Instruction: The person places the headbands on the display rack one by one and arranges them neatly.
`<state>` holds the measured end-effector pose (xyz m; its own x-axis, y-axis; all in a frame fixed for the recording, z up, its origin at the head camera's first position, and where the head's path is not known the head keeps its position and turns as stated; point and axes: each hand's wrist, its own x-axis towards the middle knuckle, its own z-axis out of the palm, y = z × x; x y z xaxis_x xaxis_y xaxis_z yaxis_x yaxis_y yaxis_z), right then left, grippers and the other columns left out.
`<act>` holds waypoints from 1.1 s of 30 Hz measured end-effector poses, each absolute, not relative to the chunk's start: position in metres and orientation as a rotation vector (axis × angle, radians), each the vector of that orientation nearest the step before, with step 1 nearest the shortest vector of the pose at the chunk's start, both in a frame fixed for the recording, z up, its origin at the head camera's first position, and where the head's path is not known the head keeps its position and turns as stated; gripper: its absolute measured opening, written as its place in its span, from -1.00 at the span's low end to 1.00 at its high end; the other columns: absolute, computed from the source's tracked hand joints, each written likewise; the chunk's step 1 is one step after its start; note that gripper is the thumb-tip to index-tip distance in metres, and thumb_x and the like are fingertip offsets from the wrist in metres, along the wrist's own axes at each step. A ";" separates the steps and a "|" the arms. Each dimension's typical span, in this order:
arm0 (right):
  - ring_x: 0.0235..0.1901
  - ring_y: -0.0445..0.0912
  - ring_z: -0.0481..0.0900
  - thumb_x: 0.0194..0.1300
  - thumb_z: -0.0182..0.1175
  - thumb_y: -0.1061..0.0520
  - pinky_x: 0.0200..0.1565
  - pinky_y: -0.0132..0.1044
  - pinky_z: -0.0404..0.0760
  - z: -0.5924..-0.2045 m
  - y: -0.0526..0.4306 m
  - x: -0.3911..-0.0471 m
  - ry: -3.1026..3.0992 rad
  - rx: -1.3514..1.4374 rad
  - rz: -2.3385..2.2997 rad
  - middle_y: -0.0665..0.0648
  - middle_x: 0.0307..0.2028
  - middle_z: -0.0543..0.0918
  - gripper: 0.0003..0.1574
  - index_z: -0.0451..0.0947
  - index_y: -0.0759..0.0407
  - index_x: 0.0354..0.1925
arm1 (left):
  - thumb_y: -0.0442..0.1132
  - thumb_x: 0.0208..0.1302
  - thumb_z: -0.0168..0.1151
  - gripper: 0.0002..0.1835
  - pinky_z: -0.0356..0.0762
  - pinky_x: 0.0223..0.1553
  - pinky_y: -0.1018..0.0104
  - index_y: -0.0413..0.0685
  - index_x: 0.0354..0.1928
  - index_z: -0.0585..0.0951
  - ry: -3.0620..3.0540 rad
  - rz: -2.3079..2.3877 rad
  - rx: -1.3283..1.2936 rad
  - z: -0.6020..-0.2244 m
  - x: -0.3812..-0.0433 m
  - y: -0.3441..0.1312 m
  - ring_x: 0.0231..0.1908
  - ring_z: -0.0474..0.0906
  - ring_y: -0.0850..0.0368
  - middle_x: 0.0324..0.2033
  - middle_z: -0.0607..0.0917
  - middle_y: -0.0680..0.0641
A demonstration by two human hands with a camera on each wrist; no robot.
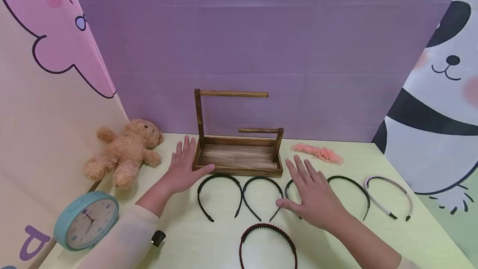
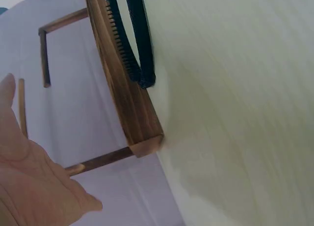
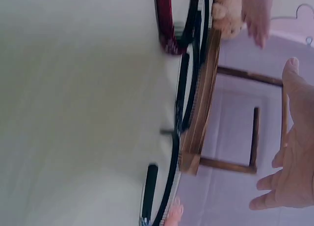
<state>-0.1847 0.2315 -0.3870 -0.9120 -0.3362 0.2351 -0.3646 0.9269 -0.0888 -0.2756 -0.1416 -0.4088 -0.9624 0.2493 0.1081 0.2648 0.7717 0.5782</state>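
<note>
My left hand hovers with spread fingers beside the left end of a brown wooden rack, a shallow tray with two horizontal bars on posts. Several headbands lie in a row in front of the rack. The leftmost black toothed headband is near my left thumb. My right hand, palm down and fingers spread, is over the row and partly hides a dark headband. Both hands hold nothing. Closer to me lies a dark red headband; a white one ends the row at right.
A pink bundle of yarn lies right of the rack. On the left are a brown teddy bear and a teal round clock. A purple curtain hangs behind the table, with printed cartoon panels at both sides.
</note>
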 end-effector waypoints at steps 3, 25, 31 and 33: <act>0.50 0.24 -0.02 0.17 0.03 -0.61 0.37 0.28 0.15 -0.388 0.222 -0.174 -2.861 0.577 0.258 0.16 0.57 -0.08 0.30 -0.22 -0.05 0.58 | 0.56 0.14 0.01 0.24 -0.39 0.45 -0.32 0.13 0.53 -0.45 -2.963 -1.059 -0.428 -0.409 -0.284 -0.145 0.50 -0.67 -0.08 0.51 -0.54 0.03; -0.24 -0.22 0.55 0.23 0.02 -0.56 -0.19 -0.26 0.60 -0.407 0.164 -0.122 -3.020 0.903 0.463 -0.15 -0.31 0.62 -0.24 0.60 0.03 -0.12 | 0.36 0.20 0.19 0.18 -0.04 0.49 -0.12 -0.10 0.57 -0.20 -3.100 -1.281 -0.315 -0.424 -0.331 -0.142 0.52 -0.14 -0.19 0.55 -0.09 -0.20; -0.57 -0.39 0.34 0.20 0.15 -0.49 -0.38 -0.42 0.48 -0.415 0.153 -0.122 -3.097 0.982 0.585 -0.29 -0.65 0.39 -0.32 0.59 0.07 -0.27 | 0.27 0.20 0.29 0.15 0.02 0.47 -0.13 -0.12 0.56 -0.13 -3.127 -1.283 -0.267 -0.427 -0.338 -0.142 0.51 -0.06 -0.21 0.53 0.00 -0.22; -0.58 -0.40 0.34 0.19 0.19 -0.46 -0.37 -0.42 0.48 -0.417 0.150 -0.124 -3.120 0.979 0.590 -0.30 -0.68 0.39 -0.35 0.61 0.08 -0.27 | 0.18 0.22 0.32 0.12 0.04 0.46 -0.13 -0.11 0.57 -0.12 -3.129 -1.271 -0.269 -0.428 -0.340 -0.143 0.50 -0.04 -0.22 0.52 0.04 -0.23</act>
<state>-0.1243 0.1503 -0.4171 -0.8113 -0.5809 -0.0657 -0.5167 0.7652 -0.3839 -0.3395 -0.1425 -0.4282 -0.9573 0.2361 -0.1668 0.0529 0.7105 0.7017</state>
